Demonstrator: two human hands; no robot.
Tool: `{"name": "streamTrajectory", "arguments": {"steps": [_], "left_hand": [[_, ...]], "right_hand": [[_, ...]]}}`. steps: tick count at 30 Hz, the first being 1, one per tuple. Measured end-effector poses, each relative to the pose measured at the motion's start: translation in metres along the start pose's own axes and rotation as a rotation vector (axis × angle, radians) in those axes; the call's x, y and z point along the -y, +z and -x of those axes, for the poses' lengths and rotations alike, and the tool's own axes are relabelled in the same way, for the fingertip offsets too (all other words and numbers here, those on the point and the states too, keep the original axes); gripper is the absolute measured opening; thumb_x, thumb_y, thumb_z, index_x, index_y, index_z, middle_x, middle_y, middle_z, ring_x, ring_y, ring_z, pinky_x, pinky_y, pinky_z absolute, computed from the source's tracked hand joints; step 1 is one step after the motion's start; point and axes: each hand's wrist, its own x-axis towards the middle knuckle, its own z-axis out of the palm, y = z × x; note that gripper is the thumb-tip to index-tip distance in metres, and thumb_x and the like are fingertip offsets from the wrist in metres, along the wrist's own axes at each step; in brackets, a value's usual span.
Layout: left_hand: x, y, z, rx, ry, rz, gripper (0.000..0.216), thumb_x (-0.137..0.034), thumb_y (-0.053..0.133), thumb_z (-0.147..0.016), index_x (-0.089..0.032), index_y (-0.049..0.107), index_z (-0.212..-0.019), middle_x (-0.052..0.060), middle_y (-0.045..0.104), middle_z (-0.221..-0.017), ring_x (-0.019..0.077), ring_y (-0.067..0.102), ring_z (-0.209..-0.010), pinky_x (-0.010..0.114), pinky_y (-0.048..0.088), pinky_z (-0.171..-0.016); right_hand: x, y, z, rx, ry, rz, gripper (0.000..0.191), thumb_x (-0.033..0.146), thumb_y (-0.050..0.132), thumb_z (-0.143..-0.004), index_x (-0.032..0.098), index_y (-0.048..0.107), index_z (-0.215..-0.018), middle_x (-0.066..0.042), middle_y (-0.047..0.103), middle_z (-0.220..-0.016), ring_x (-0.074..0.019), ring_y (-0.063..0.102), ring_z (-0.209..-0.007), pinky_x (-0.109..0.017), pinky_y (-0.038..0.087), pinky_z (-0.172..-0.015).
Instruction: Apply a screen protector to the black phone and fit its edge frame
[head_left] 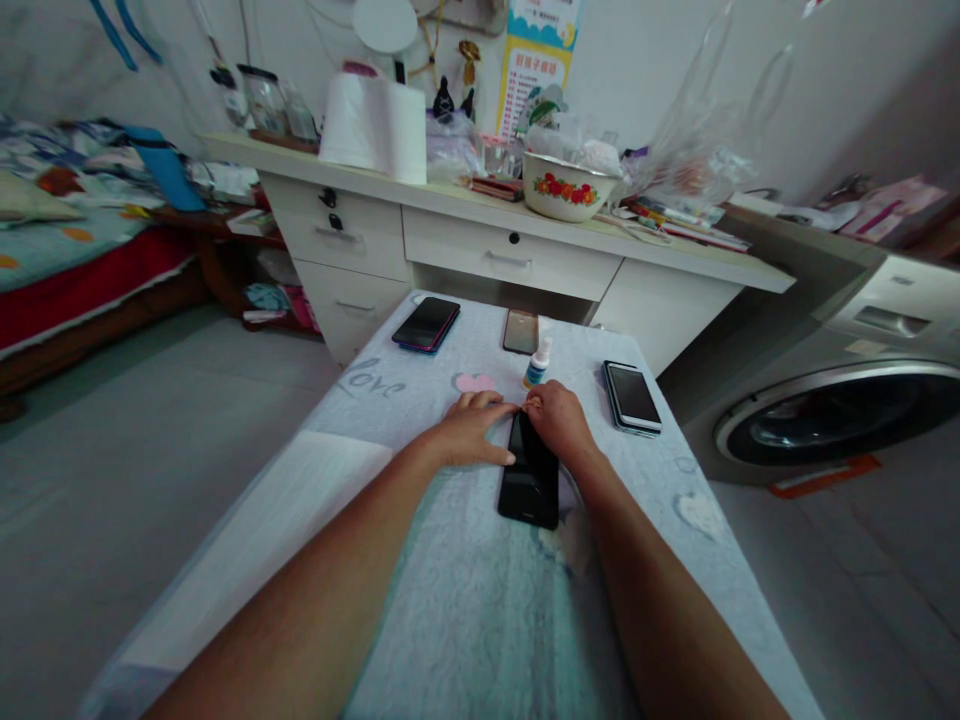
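Two bare hands are busy at a black phone, which lies flat with its dark screen upward, near the middle of the cloth-covered worktop. We see the left hand opened, with its thumb spread away from the fingers; the thumb tip touches the left edge of the phone, and the forefinger reaches to its far left corner, without closing around it. The right hand covers the far right part of the phone, and its fingers are bent and gathered at the far end. We cannot tell if they pinch something small there.

Just beyond the right hand we find a small bottle with a white cap, standing upright, and behind it another phone. At the left far corner there is a stack of dark phones, and to the right a second stack, with a white-framed phone on top. A pink heart shows on the cloth, near the left hand. Behind the worktop we notice white drawers, and on the right a washing machine.
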Motion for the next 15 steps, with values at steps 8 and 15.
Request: {"name": "streamTrajectory", "arguments": {"steps": [8, 15], "left_hand": [[0.0011, 0.0009, -0.0005, 0.005, 0.01, 0.002, 0.082, -0.051, 0.068, -0.07, -0.029, 0.035, -0.142, 0.008, 0.033, -0.148, 0.032, 0.026, -0.136, 0.043, 0.026, -0.111], [-0.0004, -0.0003, 0.0001, -0.001, 0.004, -0.007, 0.079, -0.052, 0.068, -0.069, -0.028, 0.039, -0.138, 0.008, 0.036, -0.147, 0.032, 0.027, -0.136, 0.044, 0.026, -0.11]], "right_hand": [[0.0085, 0.009, -0.0036, -0.052, -0.016, -0.032, 0.021, 0.018, 0.047, -0.09, 0.015, 0.067, -0.092, -0.009, 0.063, -0.096, -0.0158, 0.057, -0.084, -0.024, 0.038, -0.074], [0.006, 0.0038, -0.0046, -0.008, -0.027, -0.015, 0.022, 0.019, 0.046, -0.091, 0.015, 0.067, -0.092, -0.008, 0.064, -0.095, -0.0161, 0.057, -0.085, -0.024, 0.037, -0.073]]}}
